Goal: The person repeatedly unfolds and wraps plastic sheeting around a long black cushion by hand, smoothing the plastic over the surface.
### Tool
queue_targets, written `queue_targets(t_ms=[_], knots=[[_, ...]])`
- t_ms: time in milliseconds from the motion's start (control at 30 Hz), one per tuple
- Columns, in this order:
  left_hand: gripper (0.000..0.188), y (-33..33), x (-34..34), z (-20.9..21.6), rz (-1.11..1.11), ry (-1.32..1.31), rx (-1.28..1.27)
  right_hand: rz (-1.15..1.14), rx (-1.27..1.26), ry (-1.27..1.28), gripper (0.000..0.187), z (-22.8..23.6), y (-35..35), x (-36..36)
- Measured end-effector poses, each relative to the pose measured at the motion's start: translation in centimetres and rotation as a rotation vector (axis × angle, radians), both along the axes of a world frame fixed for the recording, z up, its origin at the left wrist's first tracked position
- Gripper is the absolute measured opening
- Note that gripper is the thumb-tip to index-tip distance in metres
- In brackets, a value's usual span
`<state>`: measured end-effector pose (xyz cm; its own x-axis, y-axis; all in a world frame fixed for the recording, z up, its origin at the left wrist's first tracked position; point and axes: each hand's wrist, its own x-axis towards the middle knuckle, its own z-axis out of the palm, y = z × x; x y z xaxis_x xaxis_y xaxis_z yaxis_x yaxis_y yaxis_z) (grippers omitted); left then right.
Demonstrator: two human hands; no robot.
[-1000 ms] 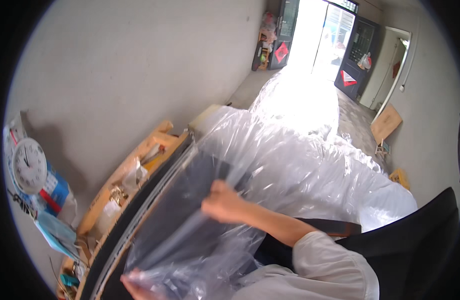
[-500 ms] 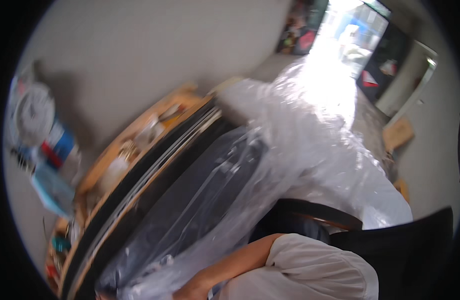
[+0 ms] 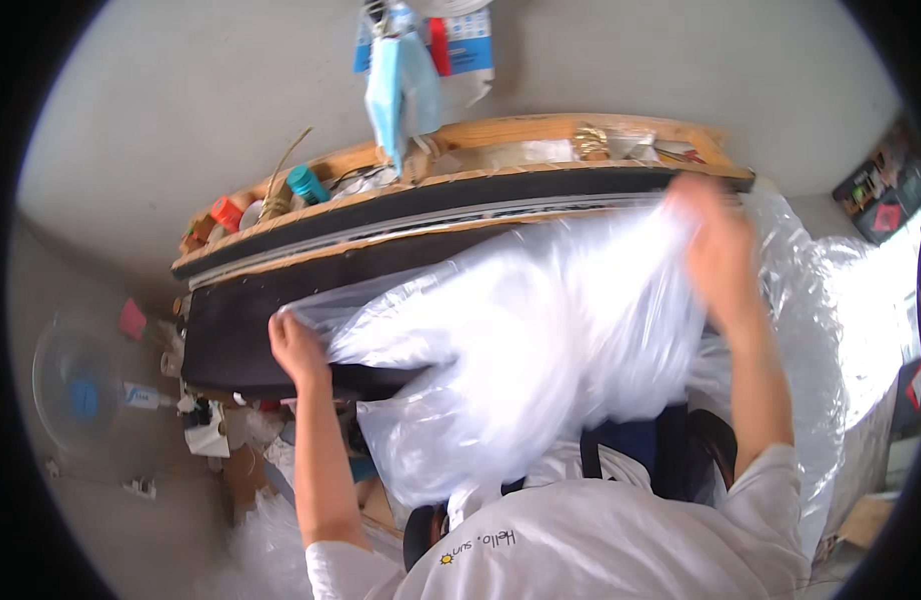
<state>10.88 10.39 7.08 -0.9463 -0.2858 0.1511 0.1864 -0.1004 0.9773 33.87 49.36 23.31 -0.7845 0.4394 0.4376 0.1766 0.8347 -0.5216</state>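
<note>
A clear plastic sheet (image 3: 501,330) is stretched between my two hands, crumpled and shiny, and it hangs down toward my lap. My left hand (image 3: 299,348) is closed on its left corner, over the front of a black work surface (image 3: 246,325). My right hand (image 3: 719,250), blurred by motion, is raised at the far right end of that surface. Its fingers appear closed on the sheet's upper right edge. The sheet covers much of the surface's middle and right side.
A wooden trough (image 3: 541,125) along the wall holds a teal container (image 3: 307,185), an orange-red one (image 3: 226,212) and gold twine (image 3: 591,143). Light-blue face masks (image 3: 401,85) hang above. More plastic film (image 3: 816,290) lies heaped at the right. A large clear bottle (image 3: 81,385) stands at the left.
My view has swung left from the bright window and film heap to face the work surface. Both hands now show, raised with the plastic sheet between them; before, one arm reached low over it.
</note>
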Motion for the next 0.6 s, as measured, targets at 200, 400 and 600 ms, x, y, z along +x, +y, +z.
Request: queue_targets(t_ms=[200,400,600], knots=[[0.010,-5.5,13.6,-8.7,-0.271,-0.098,-0.196,0.671,-0.401,-0.112,0.028,-2.8,0.6,11.0],[0.010,2.7,16.7,-14.1,-0.521,-0.862,-0.066,0.514,-0.555,-1.202,0.047,-17.1,-8.3,7.1],[0.010,-0.9,13.7,-11.5,-0.657,-0.763,-0.115,0.258,-0.374,-1.145,0.044,-14.5,-1.6,9.7]])
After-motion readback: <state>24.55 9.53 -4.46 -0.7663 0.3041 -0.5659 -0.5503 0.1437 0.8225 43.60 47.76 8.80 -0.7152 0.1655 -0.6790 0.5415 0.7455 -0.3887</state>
